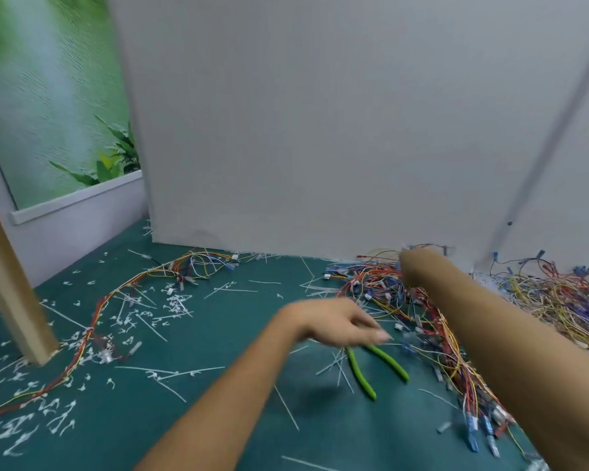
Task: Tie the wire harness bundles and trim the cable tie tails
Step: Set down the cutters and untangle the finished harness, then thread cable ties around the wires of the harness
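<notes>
No legible text anywhere

Dark teal work mat (371, 436) spans 6 o'clock. Plain grey-white partition panel (320, 130) stands at 12 through 3. Green foliage-print wall poster (48, 96) at 10. Pale wooden post (11, 283) at 9, foot on mat.

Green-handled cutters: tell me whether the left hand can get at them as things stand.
Probably yes. The left hand is directly over the head end of the green-handled cutters, whose handles lie uncovered on the green mat. The right hand is off in the wire pile, so nothing seems to block it.
</notes>
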